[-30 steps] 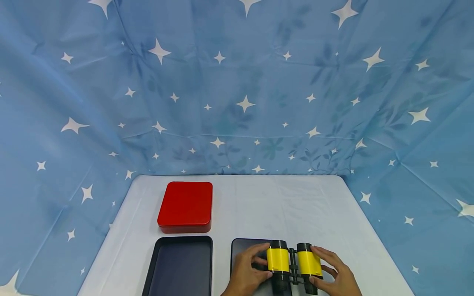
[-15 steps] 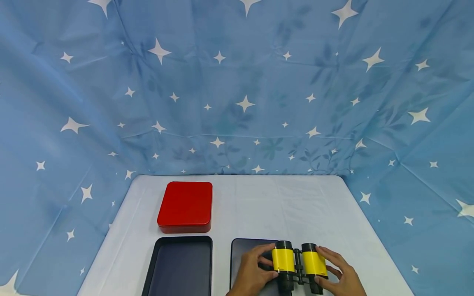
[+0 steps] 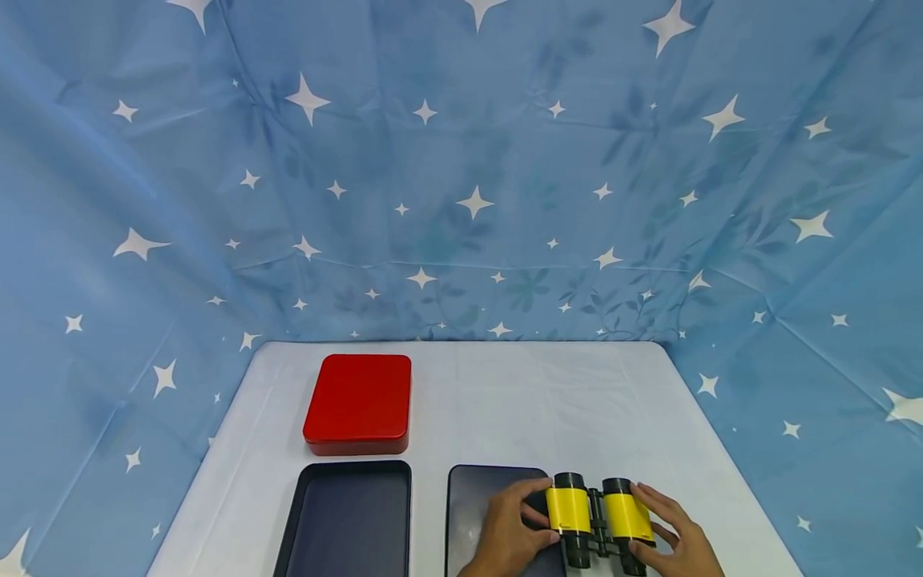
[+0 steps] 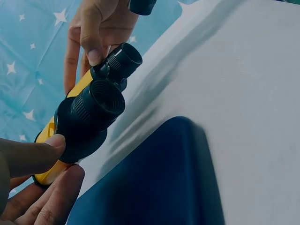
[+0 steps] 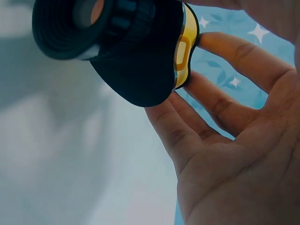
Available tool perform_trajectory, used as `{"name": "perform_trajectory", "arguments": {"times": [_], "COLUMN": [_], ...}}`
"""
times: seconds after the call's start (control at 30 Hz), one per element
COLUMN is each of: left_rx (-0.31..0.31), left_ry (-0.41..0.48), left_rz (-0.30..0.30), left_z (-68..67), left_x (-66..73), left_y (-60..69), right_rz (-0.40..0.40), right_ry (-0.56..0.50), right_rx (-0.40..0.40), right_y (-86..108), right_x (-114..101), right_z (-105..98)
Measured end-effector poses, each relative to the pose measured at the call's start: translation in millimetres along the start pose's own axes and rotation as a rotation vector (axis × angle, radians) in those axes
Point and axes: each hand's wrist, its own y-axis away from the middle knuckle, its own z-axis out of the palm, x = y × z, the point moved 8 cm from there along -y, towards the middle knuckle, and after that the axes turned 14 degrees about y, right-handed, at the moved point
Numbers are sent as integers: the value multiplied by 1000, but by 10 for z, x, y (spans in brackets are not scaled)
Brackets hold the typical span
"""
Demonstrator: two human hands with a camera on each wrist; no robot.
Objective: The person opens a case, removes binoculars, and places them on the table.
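Observation:
Yellow and black binoculars (image 3: 569, 510) are held between both hands, above the right part of the table. My left hand (image 3: 509, 525) grips the left barrel, thumb and fingers on its yellow band. On the other barrel, my right hand (image 3: 681, 533) has its thumb near the eyepiece end and its fingers along the outer side. The left wrist view shows the eyepieces (image 4: 107, 97) clear of the white cloth, which carries a shadow. A dark tray (image 3: 472, 513) lies under and left of the binoculars, partly covered by my left hand.
A second dark tray (image 3: 351, 521) lies on the left of the white-covered table (image 3: 534, 401). Behind it sits a red box (image 3: 360, 401) with rounded corners. Blue star-patterned cloth (image 3: 461, 160) stands around the table's back and sides.
Both hands have carried the binoculars to the right, from over the right tray to mostly beyond its right edge. The grip looks the same; the trays and red box stay in place.

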Motion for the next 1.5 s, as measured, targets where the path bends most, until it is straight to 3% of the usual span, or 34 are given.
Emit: {"name": "perform_trajectory", "arguments": {"times": [0.3, 0.5, 0.77, 1.03, 1.5], "left_rx": [-22, -30, -27, -29, -18], "left_ry": [-29, -72, -56, -72, -109], "left_rz": [-40, -29, -42, -31, -75], "left_z": [144, 232, 334, 409, 496], "left_x": [-97, -115, -190, -208, -302], "left_y": [-47, -86, -122, -145, -185], "right_rz": [19, 45, 75, 99, 153], "right_ry": [-1, 3, -27, -53, -81], "right_rx": [8, -1, -18, -30, -48], "right_y": [16, 10, 12, 13, -8], "right_x": [189, 272, 384, 478, 578], "right_z": [-29, -50, -52, -51, -12]}}
